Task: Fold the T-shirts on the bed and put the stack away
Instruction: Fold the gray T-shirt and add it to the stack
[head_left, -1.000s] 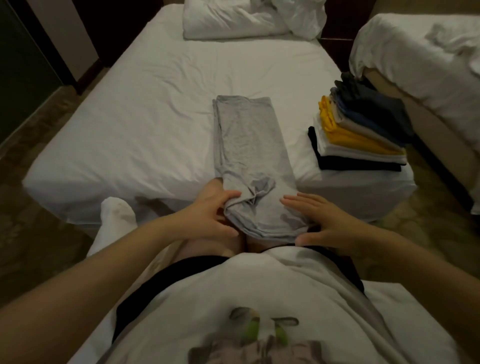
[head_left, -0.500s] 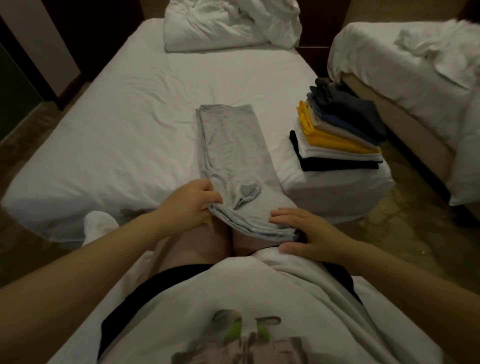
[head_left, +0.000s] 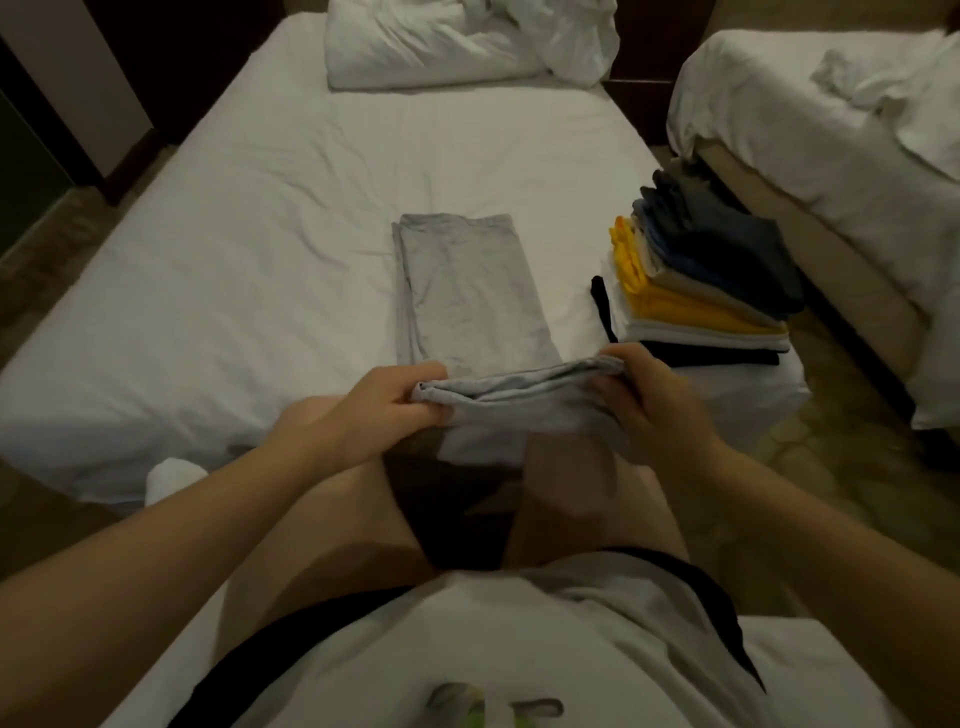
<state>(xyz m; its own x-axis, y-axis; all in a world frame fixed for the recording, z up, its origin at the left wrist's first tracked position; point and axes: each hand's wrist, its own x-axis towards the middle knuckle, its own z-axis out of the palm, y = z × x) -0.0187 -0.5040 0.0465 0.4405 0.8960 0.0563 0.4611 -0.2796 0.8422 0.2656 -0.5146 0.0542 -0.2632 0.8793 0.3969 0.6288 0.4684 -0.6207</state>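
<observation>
A grey T-shirt (head_left: 467, 291), folded into a long narrow strip, lies on the white bed (head_left: 260, 249) with its near end lifted. My left hand (head_left: 384, 405) pinches the near left corner of that end. My right hand (head_left: 649, 400) grips the near right corner. Both hands hold the end raised above the bed's front edge, over my knees. A stack of folded T-shirts (head_left: 696, 291), black, white, yellow, beige and dark blue, sits at the bed's near right corner, just right of my right hand.
A rumpled white duvet and pillows (head_left: 457, 41) lie at the head of the bed. A second bed (head_left: 831, 135) stands to the right across a narrow floor gap. A white sock (head_left: 174, 478) shows beside my left forearm.
Both hands have taken hold of the grey T-shirt's near end and lifted it off the bed edge. Before, the right hand lay flat on it.
</observation>
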